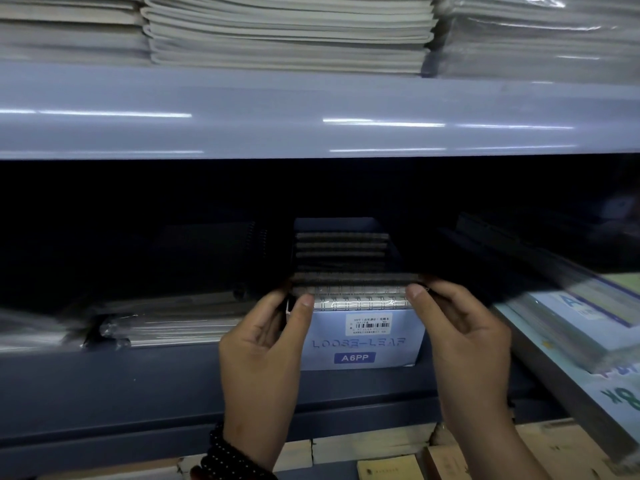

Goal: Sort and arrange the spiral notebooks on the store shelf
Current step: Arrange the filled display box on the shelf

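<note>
A row of small spiral notebooks (341,258) stands upright in an open pale-blue box (360,344) printed "LOOSE-LEAF A6PP" on the dark lower shelf. The front notebook (360,301), wrapped in clear film with its wire spiral on top, is gripped at both upper corners. My left hand (263,362) pinches its left corner between thumb and fingers. My right hand (460,348) pinches the right corner the same way. Behind it, several more spirals recede into shadow.
Flat wrapped notebooks (166,323) lie left of the box, dark spiral books (214,244) behind them. A tilted stack of wrapped pads (571,317) crowds the right side. The shelf lip (104,393) runs in front. Paper stacks (287,29) fill the upper shelf (311,116).
</note>
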`<state>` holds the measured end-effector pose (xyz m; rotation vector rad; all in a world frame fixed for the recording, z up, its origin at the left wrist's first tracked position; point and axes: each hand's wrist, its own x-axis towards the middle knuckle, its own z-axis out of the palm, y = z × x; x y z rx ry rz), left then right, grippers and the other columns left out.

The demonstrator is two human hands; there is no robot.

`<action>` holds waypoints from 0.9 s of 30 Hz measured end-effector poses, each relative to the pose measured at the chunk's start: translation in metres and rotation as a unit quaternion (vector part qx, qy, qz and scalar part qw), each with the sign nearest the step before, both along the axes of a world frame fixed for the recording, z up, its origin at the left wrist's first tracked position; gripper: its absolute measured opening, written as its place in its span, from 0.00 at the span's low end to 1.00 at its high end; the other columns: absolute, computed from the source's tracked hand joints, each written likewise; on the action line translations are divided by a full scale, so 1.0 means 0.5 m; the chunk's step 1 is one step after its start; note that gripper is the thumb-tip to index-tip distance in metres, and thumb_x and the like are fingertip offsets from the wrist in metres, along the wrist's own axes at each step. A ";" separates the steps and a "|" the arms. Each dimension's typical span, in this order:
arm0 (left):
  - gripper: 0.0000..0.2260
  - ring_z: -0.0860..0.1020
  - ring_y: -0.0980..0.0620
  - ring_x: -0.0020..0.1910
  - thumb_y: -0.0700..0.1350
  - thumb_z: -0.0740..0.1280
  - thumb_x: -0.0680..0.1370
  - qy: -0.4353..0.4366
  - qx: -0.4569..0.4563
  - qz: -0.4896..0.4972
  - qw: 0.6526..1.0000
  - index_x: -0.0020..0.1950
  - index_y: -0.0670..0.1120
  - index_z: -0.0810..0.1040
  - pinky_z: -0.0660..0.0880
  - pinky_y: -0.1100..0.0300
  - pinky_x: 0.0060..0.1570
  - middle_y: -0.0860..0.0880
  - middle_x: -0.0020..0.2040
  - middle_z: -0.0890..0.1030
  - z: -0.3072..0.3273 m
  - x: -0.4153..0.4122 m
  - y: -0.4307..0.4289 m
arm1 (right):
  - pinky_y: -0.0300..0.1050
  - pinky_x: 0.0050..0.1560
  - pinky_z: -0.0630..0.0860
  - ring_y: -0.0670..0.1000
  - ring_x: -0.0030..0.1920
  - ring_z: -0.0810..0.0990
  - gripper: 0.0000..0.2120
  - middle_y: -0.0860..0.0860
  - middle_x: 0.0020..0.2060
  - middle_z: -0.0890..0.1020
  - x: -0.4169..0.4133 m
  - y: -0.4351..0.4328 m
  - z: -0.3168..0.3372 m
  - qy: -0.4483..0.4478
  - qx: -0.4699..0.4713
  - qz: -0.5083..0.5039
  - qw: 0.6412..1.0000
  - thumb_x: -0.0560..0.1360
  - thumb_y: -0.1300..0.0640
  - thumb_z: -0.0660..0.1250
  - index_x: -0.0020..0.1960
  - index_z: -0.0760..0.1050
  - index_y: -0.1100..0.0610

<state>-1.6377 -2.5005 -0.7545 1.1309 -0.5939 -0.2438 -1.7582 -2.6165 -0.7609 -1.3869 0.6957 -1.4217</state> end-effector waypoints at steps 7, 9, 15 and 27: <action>0.09 0.84 0.63 0.49 0.41 0.75 0.75 -0.023 0.044 0.033 0.998 0.49 0.55 0.85 0.77 0.73 0.51 0.59 0.45 0.87 0.005 0.005 0.005 | 0.32 0.43 0.76 0.44 0.43 0.82 0.05 0.46 0.44 0.83 0.012 0.009 -0.002 0.044 -0.037 -0.067 0.996 0.74 0.57 0.75 0.49 0.85 0.55; 0.10 0.84 0.63 0.50 0.41 0.76 0.74 -0.018 0.044 0.040 0.998 0.50 0.56 0.85 0.77 0.71 0.53 0.59 0.45 0.87 0.004 0.006 0.007 | 0.32 0.43 0.76 0.44 0.42 0.82 0.06 0.46 0.43 0.83 0.012 0.012 -0.003 0.037 -0.036 -0.069 0.996 0.73 0.57 0.75 0.50 0.85 0.55; 0.15 0.83 0.64 0.52 0.40 0.76 0.72 0.008 0.031 0.039 0.999 0.55 0.56 0.82 0.76 0.74 0.50 0.62 0.49 0.86 -0.004 -0.001 0.013 | 0.37 0.51 0.80 0.47 0.51 0.83 0.11 0.50 0.49 0.81 0.011 0.024 -0.012 0.022 -0.037 -0.041 0.998 0.73 0.60 0.75 0.55 0.82 0.56; 0.12 0.84 0.58 0.53 0.39 0.77 0.72 0.093 0.022 0.028 0.995 0.55 0.48 0.86 0.77 0.58 0.59 0.54 0.49 0.87 0.001 0.009 -0.002 | 0.48 0.52 0.80 0.53 0.50 0.84 0.11 0.52 0.46 0.85 0.015 0.013 -0.002 -0.018 0.065 0.002 0.998 0.71 0.63 0.76 0.51 0.81 0.54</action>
